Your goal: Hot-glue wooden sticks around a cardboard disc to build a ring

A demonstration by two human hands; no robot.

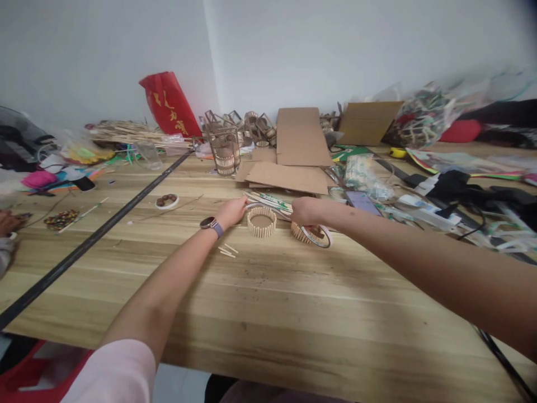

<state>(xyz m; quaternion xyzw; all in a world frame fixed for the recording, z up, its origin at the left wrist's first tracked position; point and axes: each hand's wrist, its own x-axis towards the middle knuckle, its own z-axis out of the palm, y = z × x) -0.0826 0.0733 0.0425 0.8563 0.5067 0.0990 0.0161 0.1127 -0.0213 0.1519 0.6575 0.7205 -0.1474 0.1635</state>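
Note:
Near the middle of the table, my left hand (pixel 234 212) is closed, its fingertips pinching the left end of a white strip of tape with green print (pixel 268 200). At the other end my right hand (pixel 302 211) is closed around the strip; its fingers are mostly hidden. Just below the right hand, a tape roll (pixel 328 239) leans at a tilt over a second ring of short wooden sticks (pixel 298 233). Between the hands stands a ring of short pale sticks (pixel 262 230), close in front of the strip. Several loose sticks (pixel 227 252) lie nearer me.
Flat cardboard (pixel 289 177) lies behind my hands, beside stick-built holders (pixel 225 159). A small white dish (pixel 166 202) of brown pieces sits left. A dark strip (pixel 104 226) crosses the table. At right are a phone (pixel 363 202) and cables. Another person's hand (pixel 7 223) shows far left.

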